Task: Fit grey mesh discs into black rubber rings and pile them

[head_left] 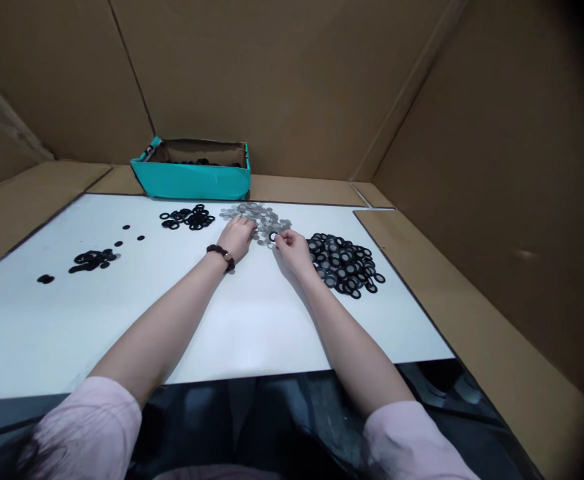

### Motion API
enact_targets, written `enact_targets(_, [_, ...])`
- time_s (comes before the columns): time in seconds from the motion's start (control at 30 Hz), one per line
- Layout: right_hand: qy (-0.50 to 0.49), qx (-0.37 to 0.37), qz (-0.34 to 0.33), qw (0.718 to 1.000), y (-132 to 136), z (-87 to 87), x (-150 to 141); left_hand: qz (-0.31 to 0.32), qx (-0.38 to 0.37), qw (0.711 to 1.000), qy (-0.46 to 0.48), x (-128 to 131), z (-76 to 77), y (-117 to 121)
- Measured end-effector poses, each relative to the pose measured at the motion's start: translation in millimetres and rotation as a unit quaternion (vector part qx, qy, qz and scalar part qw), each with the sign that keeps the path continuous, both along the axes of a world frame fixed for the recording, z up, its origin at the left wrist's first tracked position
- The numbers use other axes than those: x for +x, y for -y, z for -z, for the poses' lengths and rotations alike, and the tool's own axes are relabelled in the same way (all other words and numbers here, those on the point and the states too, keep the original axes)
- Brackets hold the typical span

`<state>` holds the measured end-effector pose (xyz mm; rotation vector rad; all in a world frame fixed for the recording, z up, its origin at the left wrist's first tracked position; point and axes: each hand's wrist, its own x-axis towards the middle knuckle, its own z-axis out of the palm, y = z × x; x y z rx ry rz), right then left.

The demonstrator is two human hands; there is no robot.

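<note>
Between the thumb and fingers of my right hand is a black ring, held just above the near edge of a pile of grey discs. My left hand reaches into that pile from the left, palm down with its fingers bent onto the discs. Whether it grips a disc is hidden by the hand. Right of my right hand lies a large heap of black rings with grey centres. A smaller pile of black rings sits left of the grey discs.
A teal box with dark pieces inside stands at the back of the white table. Small black discs lie in a cluster at the left, several scattered around it. Cardboard walls enclose the back and sides.
</note>
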<state>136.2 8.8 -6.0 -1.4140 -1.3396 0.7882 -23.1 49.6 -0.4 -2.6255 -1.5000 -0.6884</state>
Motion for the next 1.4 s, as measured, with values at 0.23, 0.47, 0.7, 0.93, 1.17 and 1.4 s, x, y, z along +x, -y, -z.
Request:
enact_targets(0.23, [0.009, 0.002, -0.003, 1.0, -1, 1.9, 2, -0.038, -0.025, 0.995, 0.09, -1, -2.3, -1])
enact_targets(0.47, [-0.022, -0.013, -0.03, 0.999, 1, 0.1, -1, -0.09, -0.07, 0.961, 0.253, -6, -5.5, 2])
enact_targets(0.7, [-0.046, 0.007, -0.211, 0.976, 15, -0.1, -23, -0.131, -0.113, 0.926, 0.335, -7, -3.1, 1])
enact_targets(0.93, [0.053, 0.039, -0.129, 0.99, 10, 0.8, -24, -0.135, -0.117, 0.916, 0.359, -10, 0.4, -1])
enact_targets(1.17, [-0.004, 0.032, -0.037, 0.999, 7, -0.9, -17, -0.134, -0.078, 0.924, 0.349, -12, -0.4, -1])
enact_targets(1.4, [-0.071, 0.0, -0.062, 0.996, 1, 1.9, -15, -0.113, -0.12, 0.901, 0.4, -2, -12.0, 10])
